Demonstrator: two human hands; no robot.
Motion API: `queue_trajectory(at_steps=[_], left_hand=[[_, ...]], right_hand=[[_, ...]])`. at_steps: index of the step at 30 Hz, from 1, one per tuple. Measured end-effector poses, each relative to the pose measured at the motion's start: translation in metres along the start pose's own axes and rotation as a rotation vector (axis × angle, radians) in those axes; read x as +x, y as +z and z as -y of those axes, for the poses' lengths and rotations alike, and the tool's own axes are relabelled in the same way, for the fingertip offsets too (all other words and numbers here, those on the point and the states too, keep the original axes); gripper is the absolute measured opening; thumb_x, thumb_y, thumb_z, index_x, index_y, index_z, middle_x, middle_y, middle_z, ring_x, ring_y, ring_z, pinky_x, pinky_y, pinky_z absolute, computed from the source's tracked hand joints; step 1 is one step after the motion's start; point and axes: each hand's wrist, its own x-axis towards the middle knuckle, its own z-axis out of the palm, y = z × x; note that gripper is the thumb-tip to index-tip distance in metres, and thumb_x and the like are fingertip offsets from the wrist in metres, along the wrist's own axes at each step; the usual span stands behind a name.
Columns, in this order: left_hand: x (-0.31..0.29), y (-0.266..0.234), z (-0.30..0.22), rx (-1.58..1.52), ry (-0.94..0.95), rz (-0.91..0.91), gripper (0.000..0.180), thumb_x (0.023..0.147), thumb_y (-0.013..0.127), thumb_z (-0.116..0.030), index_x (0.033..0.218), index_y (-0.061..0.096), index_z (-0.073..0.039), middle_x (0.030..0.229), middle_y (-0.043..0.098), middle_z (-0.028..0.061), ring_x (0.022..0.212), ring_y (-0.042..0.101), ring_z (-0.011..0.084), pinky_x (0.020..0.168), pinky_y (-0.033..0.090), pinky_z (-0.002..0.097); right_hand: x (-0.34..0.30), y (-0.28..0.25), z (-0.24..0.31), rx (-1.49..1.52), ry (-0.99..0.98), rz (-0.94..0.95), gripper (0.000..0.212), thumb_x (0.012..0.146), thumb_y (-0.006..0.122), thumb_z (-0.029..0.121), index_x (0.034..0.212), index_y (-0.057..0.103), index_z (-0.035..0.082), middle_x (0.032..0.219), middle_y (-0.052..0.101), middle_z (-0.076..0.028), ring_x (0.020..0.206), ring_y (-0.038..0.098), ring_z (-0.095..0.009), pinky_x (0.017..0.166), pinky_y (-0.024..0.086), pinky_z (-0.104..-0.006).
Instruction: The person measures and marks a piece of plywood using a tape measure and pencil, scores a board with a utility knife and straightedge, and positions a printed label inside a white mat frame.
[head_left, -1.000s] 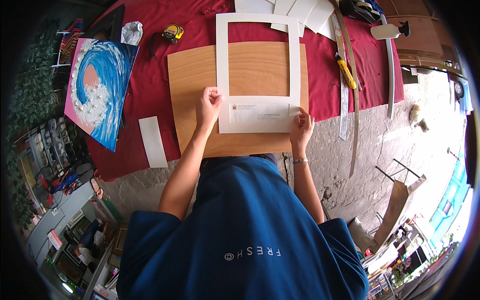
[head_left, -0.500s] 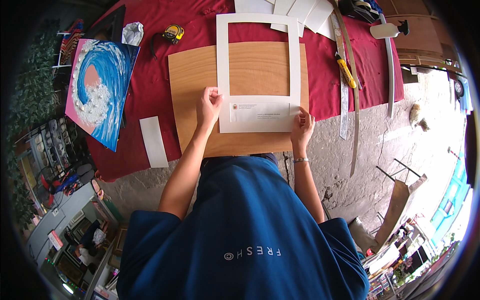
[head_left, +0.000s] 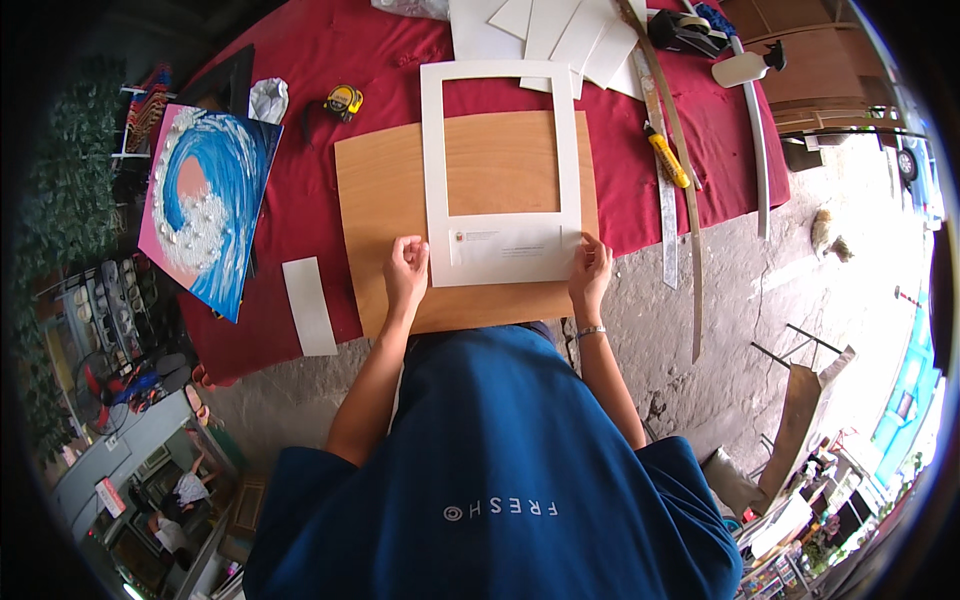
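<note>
Way out left of the left fingers, a blue wave painting [head_left: 205, 205] can be seen by the edge of the red cloth [head_left: 310, 200]. Closer in to those fingers and a bit nearer the body, a white strip [head_left: 310, 305] is laid down, with a yellow tape measure [head_left: 343, 102] parked farther up. The left hand [head_left: 405, 272] is held over the wooden board [head_left: 385, 190], its fingers curled and bunched right by the left edge of the white mat [head_left: 505, 222]. Whether that edge is actually pinched can't be told, tbh.

The mat is set between the two sets of fingers, its far end reaching past the board, its big opening beyond the fingertips and a printed slip [head_left: 508, 245] showing about level with them. Looks like the positioning step is what's in hand. For the next move, small even nudges from both sides would be called for, imo.

At the other edge, the right hand [head_left: 591, 270] is placed with fingers bent in, seemingly touching the mat; a firm pinch can't be confirmed. Right of those fingers and farther out, a yellow cutter [head_left: 667, 160] is rested over a long pale ruler [head_left: 669, 240].
</note>
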Motion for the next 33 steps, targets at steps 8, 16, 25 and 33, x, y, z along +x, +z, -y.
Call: queue_trajectory(at_steps=[8,16,25,33], left_hand=[[-0.01,0.007,-0.004,-0.069,-0.056,-0.025,0.021,0.098,0.067,-0.017,0.108,0.063,0.002,0.094,0.07,0.0089,0.084,0.067,0.0139,0.076,0.054,0.0283],[-0.021,0.023,-0.019,-0.048,-0.125,-0.117,0.022,0.097,0.067,-0.016,0.108,0.063,0.002,0.097,0.07,0.0111,0.085,0.067,0.0164,0.079,0.055,0.03],[-0.003,0.009,0.008,-0.461,-0.361,-0.078,0.029,0.096,0.069,-0.015,0.119,0.06,0.0,0.107,0.068,0.0085,0.097,0.064,0.0148,0.086,0.052,0.0296],[-0.014,0.02,-0.023,-0.791,-0.196,0.201,0.037,0.092,0.068,-0.009,0.127,0.057,-0.006,0.121,0.062,0.0088,0.112,0.059,0.0194,0.097,0.049,0.0354]], right_hand=[[0.004,-0.008,-0.002,0.054,-0.06,0.0,0.019,0.096,0.059,0.009,0.111,0.067,0.0,0.093,0.064,-0.015,0.078,0.062,-0.026,0.072,0.052,-0.0362],[0.008,-0.015,-0.005,0.087,-0.015,0.086,0.02,0.095,0.06,0.011,0.109,0.067,-0.002,0.093,0.064,-0.016,0.08,0.062,-0.027,0.075,0.052,-0.0376],[0.022,-0.007,0.01,0.108,0.033,0.153,0.026,0.094,0.062,0.018,0.108,0.066,-0.004,0.084,0.06,-0.013,0.08,0.058,-0.025,0.075,0.049,-0.0361],[0.056,-0.023,-0.031,0.981,0.124,0.123,0.012,0.097,0.058,0.011,0.106,0.063,0.003,0.087,0.059,-0.006,0.08,0.056,-0.017,0.076,0.048,-0.0322]])
